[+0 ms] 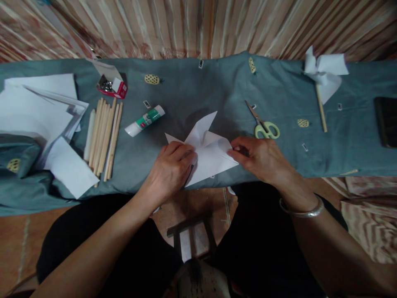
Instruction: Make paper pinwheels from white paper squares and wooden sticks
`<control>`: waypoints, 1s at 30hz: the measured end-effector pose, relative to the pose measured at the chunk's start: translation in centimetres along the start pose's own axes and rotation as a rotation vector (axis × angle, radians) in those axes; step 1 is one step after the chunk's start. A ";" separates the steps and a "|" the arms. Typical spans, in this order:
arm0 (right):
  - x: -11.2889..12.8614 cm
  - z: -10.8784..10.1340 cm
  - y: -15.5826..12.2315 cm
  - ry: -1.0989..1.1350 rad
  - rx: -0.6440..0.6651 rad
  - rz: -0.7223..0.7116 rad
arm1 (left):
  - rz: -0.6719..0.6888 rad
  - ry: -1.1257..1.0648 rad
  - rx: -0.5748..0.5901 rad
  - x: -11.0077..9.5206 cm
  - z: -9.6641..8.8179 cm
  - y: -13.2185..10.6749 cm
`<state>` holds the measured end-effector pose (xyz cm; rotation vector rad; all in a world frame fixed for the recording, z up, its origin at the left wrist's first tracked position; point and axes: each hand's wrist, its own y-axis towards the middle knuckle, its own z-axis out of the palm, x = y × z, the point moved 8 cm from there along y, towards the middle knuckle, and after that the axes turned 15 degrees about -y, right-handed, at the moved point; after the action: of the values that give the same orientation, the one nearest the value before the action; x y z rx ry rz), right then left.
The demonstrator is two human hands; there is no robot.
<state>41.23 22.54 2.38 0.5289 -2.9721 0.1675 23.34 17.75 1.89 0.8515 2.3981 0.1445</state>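
Note:
A white paper pinwheel (pixel 214 159), its blades partly folded toward the middle, lies near the front edge of the cloth-covered table. My left hand (pixel 173 167) is closed on its left side, the fingers near the centre where folds meet. At the right corner, my right hand (pixel 259 159) pinches the paper between thumb and forefinger. Green-handled scissors (pixel 263 125) lie just beyond my right hand. A glue stick (pixel 145 121) with a green label rests beyond my left hand.
Several wooden sticks (pixel 104 136) lie left of the glue stick, below a small red box (pixel 113 86) of metal pins. White paper sheets (pixel 37 109) are piled far left. A pinwheel on a stick (pixel 324 78) lies at right, near a dark phone-like object (pixel 386 122).

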 end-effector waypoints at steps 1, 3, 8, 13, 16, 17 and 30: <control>0.0 -0.1 0.0 0.015 -0.012 -0.004 | 0.001 0.000 0.005 0.0 0.1 0.0; 0.0 -0.7 -0.2 0.057 -0.070 -0.019 | 0.004 0.007 0.014 -0.2 0.1 0.1; 0.6 -2.4 -0.9 0.191 -0.216 -0.145 | -0.007 0.044 0.080 -0.5 0.6 0.5; 0.5 -1.0 -1.4 0.241 -0.071 -0.187 | 0.076 0.096 0.137 -1.0 1.2 0.6; 0.3 -0.5 -1.6 0.204 -0.021 -0.169 | 0.105 0.092 0.135 -1.0 1.3 0.5; 0.3 -0.4 -1.7 0.190 -0.011 -0.169 | 0.102 0.091 0.140 -0.9 1.4 0.4; -0.4 1.1 -1.6 0.297 0.213 -0.085 | 0.025 0.037 0.186 -0.7 1.6 0.8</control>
<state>42.04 21.01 1.41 0.5942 -2.6526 0.5106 25.04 17.80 1.15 0.9711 2.4645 -0.0546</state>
